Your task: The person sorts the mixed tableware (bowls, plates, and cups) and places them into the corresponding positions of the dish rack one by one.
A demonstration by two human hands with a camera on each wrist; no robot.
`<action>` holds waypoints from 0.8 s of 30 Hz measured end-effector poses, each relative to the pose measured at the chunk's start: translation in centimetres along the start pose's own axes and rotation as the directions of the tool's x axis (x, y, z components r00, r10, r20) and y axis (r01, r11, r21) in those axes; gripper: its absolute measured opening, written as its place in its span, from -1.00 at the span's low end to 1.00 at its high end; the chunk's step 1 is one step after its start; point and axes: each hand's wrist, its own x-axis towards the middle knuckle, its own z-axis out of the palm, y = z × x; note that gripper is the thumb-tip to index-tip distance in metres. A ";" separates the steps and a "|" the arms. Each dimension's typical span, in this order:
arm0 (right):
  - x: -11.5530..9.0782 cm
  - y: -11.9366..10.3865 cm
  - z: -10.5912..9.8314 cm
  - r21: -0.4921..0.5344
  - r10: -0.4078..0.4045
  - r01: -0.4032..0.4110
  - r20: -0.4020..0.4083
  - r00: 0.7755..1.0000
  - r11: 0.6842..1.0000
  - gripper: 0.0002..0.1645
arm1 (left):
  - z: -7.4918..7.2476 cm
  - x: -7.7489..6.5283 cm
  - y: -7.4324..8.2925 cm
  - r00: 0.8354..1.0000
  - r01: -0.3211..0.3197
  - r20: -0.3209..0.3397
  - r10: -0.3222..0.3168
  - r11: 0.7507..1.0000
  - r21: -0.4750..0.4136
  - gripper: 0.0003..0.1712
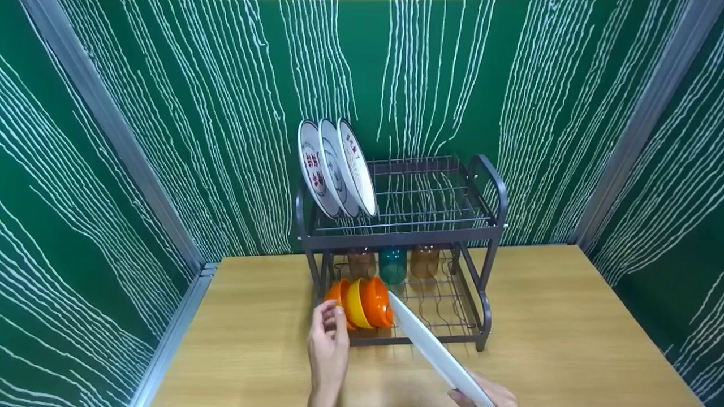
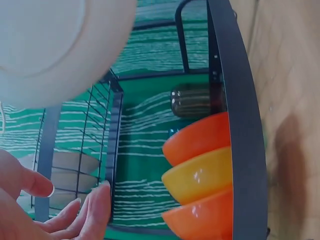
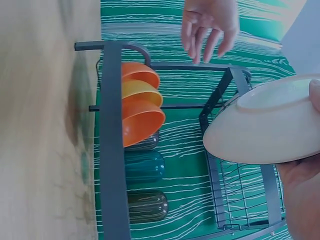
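Observation:
My right hand [image 1: 498,392] grips a white plate [image 1: 434,346] by its lower edge, thumb on one face and fingers behind. Seen nearly edge-on from above, the plate slants in front of the dish rack [image 1: 407,236]. Its pale underside fills much of the right wrist view. My left hand [image 1: 329,347] holds nothing, its fingers loosely bent, in front of the rack's left side. From the head it overlaps an orange bowl [image 1: 337,291]; the right wrist view shows a gap between them. Beside that bowl stand a yellow bowl [image 1: 356,305] and another orange bowl [image 1: 375,302].
Three patterned plates stand upright at the left of the upper tier, the rightmost plate [image 1: 356,167] leaning. Behind the bowls are a teal glass [image 1: 392,265] and two brownish glasses, one brownish glass [image 1: 424,263] at right. Green walls enclose the wooden table [image 1: 254,333].

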 end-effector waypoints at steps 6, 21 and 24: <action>0.8 0.2 0.8 0.100 -0.159 0.192 -0.272 0.949 0.976 -0.45 | 0.0 1.7 -0.9 0.992 -0.087 -0.091 0.092 0.995 0.053 -0.63; 2.8 -1.5 0.4 0.190 -0.076 0.155 -0.368 0.927 0.970 -0.40 | 0.7 4.7 -2.5 0.997 -0.025 -0.067 0.033 0.994 0.106 -0.20; 3.2 -2.0 0.3 0.184 -0.054 0.131 -0.375 0.925 0.974 -0.47 | 0.9 5.1 -2.6 0.999 -0.019 -0.044 0.023 0.995 0.094 -0.22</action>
